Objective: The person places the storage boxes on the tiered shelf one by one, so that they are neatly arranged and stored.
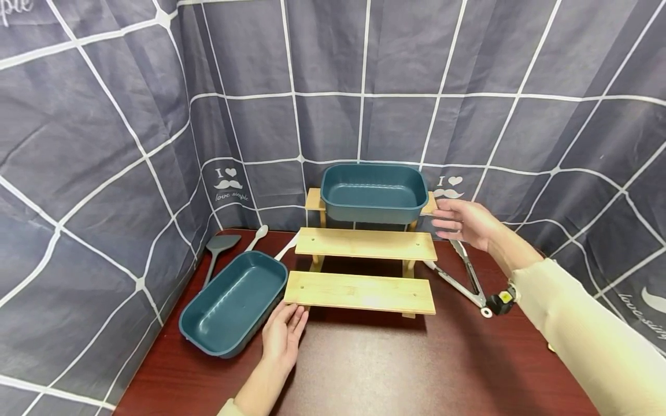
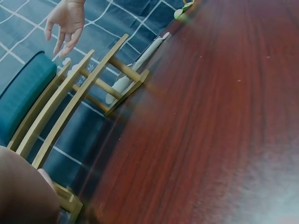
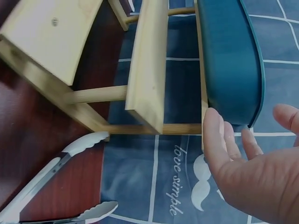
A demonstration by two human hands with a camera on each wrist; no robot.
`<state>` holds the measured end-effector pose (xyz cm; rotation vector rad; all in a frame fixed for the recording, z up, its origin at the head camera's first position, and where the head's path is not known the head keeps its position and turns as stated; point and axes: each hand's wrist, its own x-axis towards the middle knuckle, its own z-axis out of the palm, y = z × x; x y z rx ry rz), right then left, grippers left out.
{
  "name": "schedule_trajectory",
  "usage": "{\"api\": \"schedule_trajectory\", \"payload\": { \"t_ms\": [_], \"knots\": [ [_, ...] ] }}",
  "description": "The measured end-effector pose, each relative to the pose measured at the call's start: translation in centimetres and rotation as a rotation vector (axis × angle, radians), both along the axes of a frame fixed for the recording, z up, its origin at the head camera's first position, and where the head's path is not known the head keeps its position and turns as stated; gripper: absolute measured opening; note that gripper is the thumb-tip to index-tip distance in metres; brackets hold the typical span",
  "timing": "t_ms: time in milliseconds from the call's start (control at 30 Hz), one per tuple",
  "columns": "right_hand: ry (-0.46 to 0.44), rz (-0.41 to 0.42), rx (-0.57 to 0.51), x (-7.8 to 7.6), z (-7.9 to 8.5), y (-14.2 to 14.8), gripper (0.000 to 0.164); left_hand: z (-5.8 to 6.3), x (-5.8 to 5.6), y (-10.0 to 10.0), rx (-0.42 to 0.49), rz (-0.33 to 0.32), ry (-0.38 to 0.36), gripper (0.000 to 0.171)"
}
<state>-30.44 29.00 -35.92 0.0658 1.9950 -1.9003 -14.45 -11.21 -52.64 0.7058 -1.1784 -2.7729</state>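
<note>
A three-tier wooden stand (image 1: 364,292) stands on the table, its steps rising toward the curtain. On its top step sits a dark teal rectangular basin (image 1: 374,214). My left hand (image 1: 281,338) is at the left front corner of the lowest step, fingertips touching its edge. At the right end of the top step is my right hand (image 1: 465,222), fingers loosely extended beside the basin and holding nothing. In the right wrist view its fingertips come close to the basin's end (image 3: 233,70); contact there is unclear. A second teal basin (image 1: 234,306) lies left of the stand.
Left of the stand, a grey spatula (image 1: 221,245) and a white spoon (image 1: 256,238) lie behind the second basin. Metal tongs with white tips (image 1: 463,283) lie spread on the right. A grey checked curtain (image 1: 333,127) encloses the dark red table (image 1: 374,364).
</note>
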Motion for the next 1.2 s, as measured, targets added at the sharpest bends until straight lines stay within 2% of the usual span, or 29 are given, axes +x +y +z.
{"api": "schedule_trajectory", "payload": {
  "t_ms": [267, 333, 467, 567, 733, 933, 1033, 1200],
  "knots": [
    [0.047, 0.018, 0.115, 2.6, -2.6, 0.9, 0.060, 0.4, 2.1, 0.0, -0.133, -0.161, -0.030, 0.051],
    [0.058, 0.027, 0.135, 3.3, -3.4, 0.9, 0.058, 0.8, 2.6, -0.1, -0.140, -0.182, -0.025, 0.046],
    [0.066, 0.036, 0.135, 4.5, -5.2, 0.9, 0.054, 2.0, 3.4, -0.5, -0.151, -0.174, -0.007, 0.031],
    [0.064, 0.016, 0.120, 5.4, -6.6, 1.0, 0.054, 3.0, 4.0, -1.0, -0.179, -0.146, -0.002, 0.023],
    [0.035, -0.034, 0.074, 6.6, -9.0, 1.1, 0.055, 4.5, 4.8, -2.4, -0.234, -0.101, 0.009, 0.020],
    [-0.002, -0.047, 0.080, 8.3, -11.2, 1.0, 0.054, 6.2, 5.7, -4.7, -0.306, -0.017, 0.081, 0.019],
    [-0.021, -0.027, 0.064, 9.1, -12.0, 0.7, 0.055, 6.9, 6.0, -5.8, -0.307, 0.065, 0.136, 0.022],
    [-0.057, 0.001, 0.008, 9.8, -12.9, 0.0, 0.054, 7.5, 6.1, -7.5, -0.218, 0.281, 0.238, 0.026]
  ]
}}
